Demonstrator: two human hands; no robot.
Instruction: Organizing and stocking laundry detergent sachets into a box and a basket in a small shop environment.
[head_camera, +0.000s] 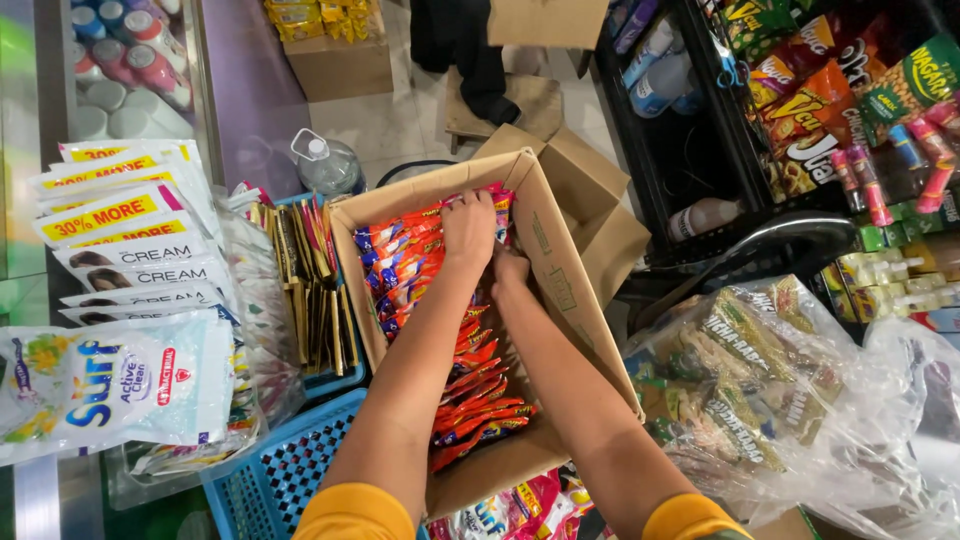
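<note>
From the head camera, looking down, two bare arms reach into a brown box (560, 260) on the floor. The box is packed with red and orange packets (420, 270) standing in rows, some of them with blue ends. The left hand (468, 228) lies flat on top of the packets at the far end of the box, fingers bent down over them, pressing or gripping a bunch; I cannot tell if it has really closed around any. The right hand (508, 268) is pushed down beside the packets near the box's right wall, and its fingers are hidden, so I cannot tell how open it is or what it holds. To do this well, I think both hands should squeeze the bunch from both sides and keep it level, so the thin packets do not slip out or bend. There is one box in use, and the packets are too many and too close to count; they seem to sit in two rows. Left of the box is a blue basket (335, 378) full of gold and dark sachets (310, 290), and a second blue basket (275, 470) sits nearer. One clear bottle (328, 165) stands behind them. On the far left hang white pouches (130, 240), about seven in the stack. On the right lies a clear bag (800, 400) of snacks, and a black rack (690, 140) holds more.
</note>
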